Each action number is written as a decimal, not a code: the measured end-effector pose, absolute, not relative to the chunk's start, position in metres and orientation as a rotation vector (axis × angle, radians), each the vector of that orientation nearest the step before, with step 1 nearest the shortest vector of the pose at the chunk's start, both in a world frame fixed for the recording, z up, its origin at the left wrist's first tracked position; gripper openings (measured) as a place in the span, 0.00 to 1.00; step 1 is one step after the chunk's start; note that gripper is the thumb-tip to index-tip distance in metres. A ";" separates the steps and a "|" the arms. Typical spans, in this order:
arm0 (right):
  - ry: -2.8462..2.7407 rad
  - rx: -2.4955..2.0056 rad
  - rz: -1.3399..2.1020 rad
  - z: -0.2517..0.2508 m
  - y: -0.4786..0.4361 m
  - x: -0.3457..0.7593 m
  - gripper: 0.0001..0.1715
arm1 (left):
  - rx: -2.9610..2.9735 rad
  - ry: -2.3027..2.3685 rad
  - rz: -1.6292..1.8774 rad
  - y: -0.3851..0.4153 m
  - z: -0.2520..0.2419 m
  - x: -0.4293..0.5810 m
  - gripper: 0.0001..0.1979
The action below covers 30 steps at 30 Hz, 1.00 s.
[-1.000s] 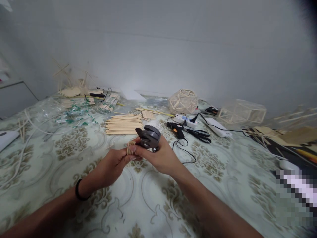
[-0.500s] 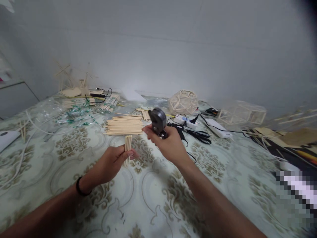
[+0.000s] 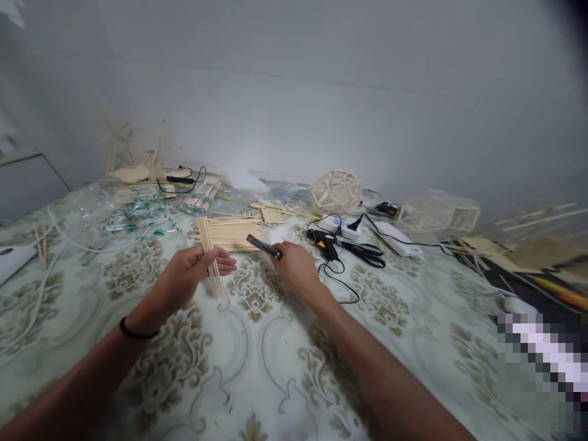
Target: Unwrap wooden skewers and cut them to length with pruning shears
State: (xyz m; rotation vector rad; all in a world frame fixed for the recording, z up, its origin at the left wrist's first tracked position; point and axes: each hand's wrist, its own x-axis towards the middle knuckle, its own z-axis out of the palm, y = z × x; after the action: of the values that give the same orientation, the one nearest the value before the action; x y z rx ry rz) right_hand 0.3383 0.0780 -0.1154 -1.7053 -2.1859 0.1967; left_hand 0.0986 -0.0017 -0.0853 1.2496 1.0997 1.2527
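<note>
My left hand (image 3: 187, 272) grips a small bundle of thin wooden sticks (image 3: 210, 256), held upright and slightly tilted above the patterned tablecloth (image 3: 257, 361). My right hand (image 3: 296, 266) is closed on a dark grey cutter tool (image 3: 264, 246), lowered close to the cloth, its tip pointing left toward a flat pile of loose sticks (image 3: 236, 233) just beyond both hands.
A black glue gun (image 3: 325, 242), scissors (image 3: 367, 252) and a white power strip (image 3: 342, 228) with cables lie right of my hands. Stick-built frames (image 3: 335, 191) (image 3: 438, 211) stand by the wall. More sticks, plastic bags and a cord lie far left.
My right hand came down from chest height toward the cloth with the cutter, now lying flat. My left hand shifted left and up with the stick bundle.
</note>
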 end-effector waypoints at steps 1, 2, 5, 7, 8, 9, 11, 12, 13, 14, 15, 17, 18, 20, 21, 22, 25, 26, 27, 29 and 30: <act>-2.201 -1.708 0.195 -0.116 0.081 0.335 0.14 | 1.241 1.074 1.253 -0.001 -0.086 0.098 0.25; -2.215 -1.708 0.196 -0.117 0.085 0.333 0.14 | 1.233 1.052 1.250 0.000 -0.087 0.098 0.25; -2.246 -1.687 0.218 -0.120 0.098 0.325 0.13 | 1.213 1.026 1.244 0.003 -0.089 0.097 0.26; -2.257 -1.658 0.244 -0.123 0.103 0.322 0.11 | 1.195 1.028 1.248 0.004 -0.088 0.096 0.26; -2.259 -1.637 0.260 -0.125 0.105 0.321 0.10 | 1.188 1.028 1.253 0.005 -0.088 0.094 0.26; -2.257 -1.612 0.277 -0.126 0.105 0.321 0.09 | 1.185 1.030 1.263 0.006 -0.087 0.093 0.27; -2.249 -1.551 0.325 -0.125 0.105 0.323 0.08 | 1.195 1.038 1.292 0.008 -0.086 0.089 0.27; -2.239 -1.518 0.358 -0.122 0.104 0.325 0.07 | 1.209 1.049 1.308 0.009 -0.085 0.087 0.28; -2.223 -1.489 0.396 -0.119 0.103 0.328 0.06 | 1.226 1.065 1.323 0.010 -0.085 0.085 0.28; -2.202 -1.465 0.436 -0.114 0.101 0.331 0.07 | 1.241 1.084 1.335 0.010 -0.085 0.083 0.28; -2.177 -1.452 0.470 -0.107 0.099 0.334 0.08 | 1.256 1.104 1.346 0.011 -0.086 0.082 0.28; -2.080 -1.423 0.544 -0.089 0.093 0.342 0.13 | 1.277 1.129 1.364 0.012 -0.086 0.080 0.27; -2.002 -1.394 0.580 -0.079 0.088 0.346 0.16 | 1.278 1.130 1.374 0.011 -0.085 0.080 0.27; -1.700 -1.218 0.723 -0.056 0.077 0.354 0.16 | 1.260 1.115 1.388 0.010 -0.084 0.081 0.26; -1.566 -1.126 0.762 -0.045 0.071 0.358 0.16 | 1.242 1.107 1.396 0.010 -0.083 0.082 0.26; -1.449 -1.058 0.792 -0.036 0.064 0.363 0.16 | 1.220 1.099 1.403 0.009 -0.082 0.082 0.27; -1.181 -0.938 0.865 -0.023 0.045 0.374 0.16 | 1.146 1.076 1.418 0.005 -0.079 0.086 0.27; -1.126 -0.906 0.911 -0.024 0.040 0.377 0.17 | 1.123 1.065 1.421 0.004 -0.079 0.088 0.27; -1.083 -0.876 0.962 -0.029 0.035 0.380 0.18 | 1.103 1.051 1.421 0.003 -0.078 0.089 0.27; -1.033 -0.863 1.082 -0.043 0.028 0.384 0.19 | 1.076 1.025 1.414 0.001 -0.078 0.093 0.27; -1.009 -0.871 1.136 -0.051 0.026 0.385 0.19 | 1.068 1.015 1.404 0.001 -0.078 0.094 0.26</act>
State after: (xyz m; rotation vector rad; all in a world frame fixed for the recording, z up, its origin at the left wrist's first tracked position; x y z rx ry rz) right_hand 0.3852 0.0263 -0.0511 -0.8706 -1.0091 1.1361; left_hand 0.0940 0.0007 -0.0785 1.0679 1.0151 1.4035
